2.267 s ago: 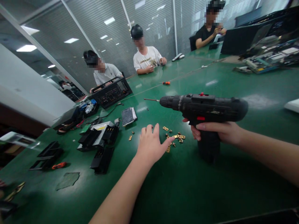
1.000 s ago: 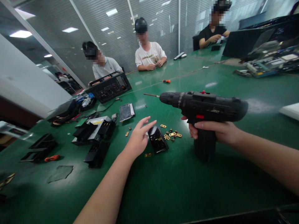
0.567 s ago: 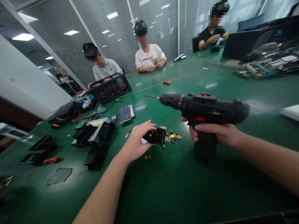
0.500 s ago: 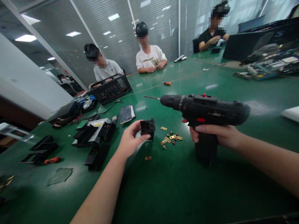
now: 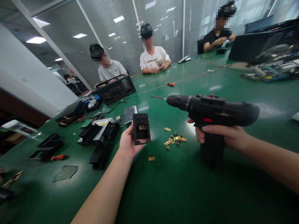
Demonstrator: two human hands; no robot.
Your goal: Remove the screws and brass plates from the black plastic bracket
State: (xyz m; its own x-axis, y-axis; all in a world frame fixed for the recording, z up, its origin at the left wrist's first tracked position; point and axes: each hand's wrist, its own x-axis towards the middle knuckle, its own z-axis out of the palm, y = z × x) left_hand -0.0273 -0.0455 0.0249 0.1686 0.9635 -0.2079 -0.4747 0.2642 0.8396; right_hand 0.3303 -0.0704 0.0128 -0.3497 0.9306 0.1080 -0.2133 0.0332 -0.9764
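Note:
My left hand is closed around a black plastic housing, its open side facing me. Brass contacts show inside the housing. My right hand grips the handle of a black cordless drill, whose thin bit points left, above and to the right of the housing. Between the two hands, several brass plates and small screws lie on the green table. A single brass plate lies nearer to me, below the housing.
At left are more black housings, a metal-cased unit, an orange tool and a glass-like shard. An orange screwdriver lies farther off. Several people sit across the table; a black chassis stands before one. Circuit boards are piled at right.
My left hand has turned the black housing so that its open side with the brass contacts now faces me. The whole view has shifted slightly; the drill stays in my right hand.

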